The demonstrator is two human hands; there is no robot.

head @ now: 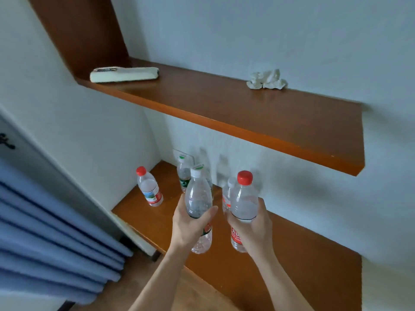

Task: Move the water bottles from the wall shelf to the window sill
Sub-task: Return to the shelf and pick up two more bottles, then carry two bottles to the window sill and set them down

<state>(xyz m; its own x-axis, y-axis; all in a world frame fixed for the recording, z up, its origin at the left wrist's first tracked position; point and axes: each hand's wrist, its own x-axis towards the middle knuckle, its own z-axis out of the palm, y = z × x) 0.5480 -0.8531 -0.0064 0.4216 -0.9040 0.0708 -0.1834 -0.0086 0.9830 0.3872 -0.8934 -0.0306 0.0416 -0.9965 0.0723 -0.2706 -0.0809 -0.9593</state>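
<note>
Head view, lower centre: left hand (190,223) grips a white-capped bottle (198,196), right hand (251,227) a red-capped bottle (243,198), over the lower shelf (303,254); turning away could knock the standing bottle (226,194) just behind

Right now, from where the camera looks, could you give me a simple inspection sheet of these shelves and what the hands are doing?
Surface: brown wooden lower shelf on a white wall, with an upper shelf above it.
Job's things: held white-capped bottle; held red-capped bottle; standing on the lower shelf are a red-capped bottle at left, a back bottle and a half-hidden bottle.
Clutter: white remote control and crumpled tissue, both on the upper shelf.
Grippers: left hand grips the held white-capped bottle; right hand grips the held red-capped bottle.
Cables: nothing seen.
Surroundings: blue curtain at left; window sill not in view.
</note>
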